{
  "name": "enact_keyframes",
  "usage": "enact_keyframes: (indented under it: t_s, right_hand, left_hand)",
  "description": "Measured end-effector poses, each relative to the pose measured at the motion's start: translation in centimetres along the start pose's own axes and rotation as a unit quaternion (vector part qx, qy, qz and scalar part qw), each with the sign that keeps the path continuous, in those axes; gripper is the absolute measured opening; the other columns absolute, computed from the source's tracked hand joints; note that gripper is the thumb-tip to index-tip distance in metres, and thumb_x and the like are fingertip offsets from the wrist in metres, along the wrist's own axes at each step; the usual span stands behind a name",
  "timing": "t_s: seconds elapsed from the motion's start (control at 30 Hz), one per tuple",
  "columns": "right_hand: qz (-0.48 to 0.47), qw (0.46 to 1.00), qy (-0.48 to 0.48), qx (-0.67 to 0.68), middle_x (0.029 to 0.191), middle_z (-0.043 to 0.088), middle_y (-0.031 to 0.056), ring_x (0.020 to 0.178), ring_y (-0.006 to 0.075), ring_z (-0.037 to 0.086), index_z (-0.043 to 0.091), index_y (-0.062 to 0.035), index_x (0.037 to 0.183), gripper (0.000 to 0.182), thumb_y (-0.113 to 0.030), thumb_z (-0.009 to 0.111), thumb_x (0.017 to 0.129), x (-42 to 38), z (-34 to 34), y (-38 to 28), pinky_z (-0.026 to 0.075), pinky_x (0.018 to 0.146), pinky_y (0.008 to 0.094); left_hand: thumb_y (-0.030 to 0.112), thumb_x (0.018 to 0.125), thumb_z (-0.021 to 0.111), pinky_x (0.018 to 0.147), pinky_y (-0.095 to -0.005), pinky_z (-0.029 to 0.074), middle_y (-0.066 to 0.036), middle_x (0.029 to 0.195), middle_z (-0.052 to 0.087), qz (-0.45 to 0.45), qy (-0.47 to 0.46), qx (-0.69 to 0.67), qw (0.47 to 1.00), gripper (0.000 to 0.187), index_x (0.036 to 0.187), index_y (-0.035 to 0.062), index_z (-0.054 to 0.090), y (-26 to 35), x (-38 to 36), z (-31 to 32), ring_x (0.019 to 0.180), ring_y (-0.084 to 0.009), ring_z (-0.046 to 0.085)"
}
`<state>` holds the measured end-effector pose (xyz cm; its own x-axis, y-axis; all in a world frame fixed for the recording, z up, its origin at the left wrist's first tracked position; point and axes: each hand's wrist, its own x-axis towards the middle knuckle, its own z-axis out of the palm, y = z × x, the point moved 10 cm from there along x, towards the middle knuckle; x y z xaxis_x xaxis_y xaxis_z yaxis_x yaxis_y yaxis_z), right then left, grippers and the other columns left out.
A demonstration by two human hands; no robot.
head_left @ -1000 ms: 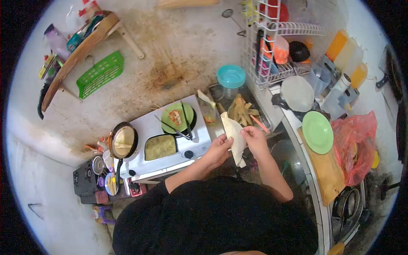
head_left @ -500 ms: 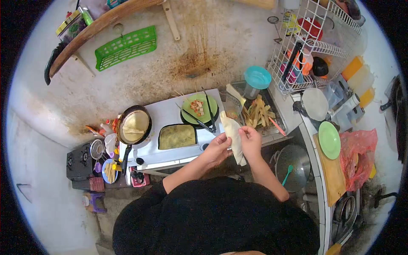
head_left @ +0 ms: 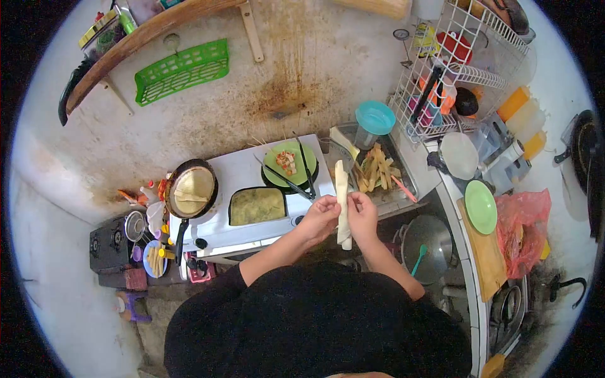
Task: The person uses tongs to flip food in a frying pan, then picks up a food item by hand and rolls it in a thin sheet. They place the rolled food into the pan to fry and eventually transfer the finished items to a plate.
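Note:
A pale rolled wrapper (head_left: 342, 195) stands nearly upright in the air between my two hands, in front of the stove. My left hand (head_left: 322, 215) grips its left side with fingers and thumb. On its right side my right hand (head_left: 362, 215) pinches it about halfway up. Whatever lies inside the roll is hidden. Behind it, on the stove, a green plate (head_left: 272, 157) carries chopped filling (head_left: 285, 162) and tongs (head_left: 290, 179). A dark-rimmed flat pan or tray (head_left: 257, 206) sits in front of the plate.
At the left, a frying pan (head_left: 192, 189) holds folded pale wrappers. Several golden strips (head_left: 376, 169) lie in a tray at right, near a blue-lidded container (head_left: 375, 118). A big metal pot (head_left: 430, 246) stands low at right, beside a cutting board (head_left: 484, 264) bearing a green plate (head_left: 481, 207).
The roll has turned from a slant to nearly upright and looks narrower. Both hands have shifted slightly with it, still gripping its sides. The camera view has moved a little.

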<state>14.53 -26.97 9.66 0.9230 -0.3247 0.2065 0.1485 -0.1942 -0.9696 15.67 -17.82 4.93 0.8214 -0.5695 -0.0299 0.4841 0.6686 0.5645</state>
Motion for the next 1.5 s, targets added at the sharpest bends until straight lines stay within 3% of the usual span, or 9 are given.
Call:
enact_keyframes:
  t_s: [0.23,0.37,0.63,0.77,0.93,1.07,1.2,1.43,1.5]
  right_hand:
    - [0.004,0.999,-0.027,0.031,0.069,0.053,-0.0004,0.061,0.0039,0.048,0.052,-0.0002,0.081,0.005,-0.004,0.049,0.082,0.0,0.6,0.4,0.039,0.054,0.0183]
    - [-0.016,1.0,0.003,0.002,0.068,0.056,0.0046,0.059,0.009,0.05,0.054,0.001,0.079,0.01,-0.009,0.054,0.079,-0.1,-0.2,0.6,0.041,0.054,0.0239]
    - [-0.066,0.998,0.018,-0.01,0.069,0.054,0.0029,0.059,0.0094,0.049,0.054,0.0002,0.085,0.012,-0.01,0.055,0.08,-1.2,-0.2,-1.4,0.041,0.054,0.023]
    - [0.062,0.983,-0.044,0.166,0.076,0.055,0.0023,0.06,0.0086,0.049,0.053,-0.0007,0.1,0.022,-0.012,0.053,0.082,-1.7,1.9,1.2,0.041,0.054,0.0219]
    - [0.246,0.859,-0.277,0.353,0.095,0.056,0.0083,0.077,0.0129,0.054,0.05,0.0045,0.105,0.029,-0.016,0.05,0.084,-3.8,6.0,1.0,0.044,0.063,0.0252]
    - [0.224,0.885,-0.249,0.323,0.082,0.058,0.0069,0.065,0.0122,0.052,0.055,0.0042,0.1,0.026,-0.016,0.05,0.084,-4.0,7.1,0.5,0.043,0.055,0.0251]
    - [0.221,0.9,-0.198,0.318,0.088,0.058,0.0096,0.072,0.0152,0.055,0.055,0.0056,0.099,0.025,-0.013,0.051,0.083,-4.5,8.8,0.0,0.045,0.063,0.0283]
    - [0.21,0.897,-0.226,0.317,0.09,0.057,0.0085,0.077,0.0141,0.056,0.04,-0.0023,0.121,0.041,-0.005,0.049,0.082,-6.6,13.8,-0.3,0.046,0.063,0.0264]
    - [0.222,0.903,-0.244,0.275,0.087,0.058,0.0054,0.073,0.011,0.055,0.039,-0.0058,0.122,0.043,-0.003,0.05,0.081,-7.0,14.8,0.2,0.046,0.061,0.024]
  left_hand:
    - [0.009,0.079,0.057,0.071,-0.0297,0.048,-0.006,0.084,0.059,0.011,0.093,0.071,0.993,0.014,0.091,0.0031,0.054,0.0,-0.2,-1.8,0.076,-0.0159,0.058]
    - [0.01,0.078,0.059,0.07,-0.0277,0.048,-0.006,0.084,0.059,0.026,0.14,0.155,0.978,0.015,0.088,-0.0011,0.057,0.9,-0.9,-1.7,0.075,-0.0139,0.057]
    - [0.013,0.08,0.057,0.071,-0.0237,0.045,-0.005,0.089,0.058,0.063,0.063,0.312,0.946,0.027,0.1,-0.0041,0.055,2.2,-2.3,2.1,0.078,-0.0092,0.054]
    - [0.013,0.082,0.054,0.068,-0.0241,0.045,-0.004,0.085,0.058,0.012,0.076,0.303,0.95,0.027,0.104,-0.003,0.052,2.4,-3.3,1.5,0.076,-0.0106,0.054]
    - [0.012,0.085,0.046,0.066,-0.0266,0.047,-0.006,0.085,0.056,-0.051,0.032,0.193,0.979,0.024,0.106,-0.0003,0.046,1.5,-4.6,0.7,0.073,-0.0155,0.057]
    - [0.015,0.088,0.04,0.065,-0.0289,0.049,-0.007,0.084,0.055,-0.072,-0.014,0.208,0.975,0.024,0.108,0.0014,0.042,1.6,-6.3,0.1,0.071,-0.0169,0.058]
    - [0.016,0.089,0.036,0.064,-0.0294,0.05,-0.008,0.083,0.053,-0.071,-0.032,0.251,0.965,0.023,0.104,0.0,0.041,2.1,-8.9,-0.7,0.07,-0.0167,0.057]
    - [0.02,0.09,0.036,0.07,-0.0331,0.049,-0.011,0.092,0.055,-0.171,-0.004,0.233,0.957,0.031,0.115,0.0018,0.038,2.4,-12.4,-5.3,0.08,-0.0188,0.058]
    - [0.021,0.089,0.038,0.075,-0.0342,0.046,-0.011,0.099,0.053,-0.092,0.074,0.34,0.933,0.034,0.117,0.0018,0.038,5.3,-12.1,-7.7,0.088,-0.0182,0.055]
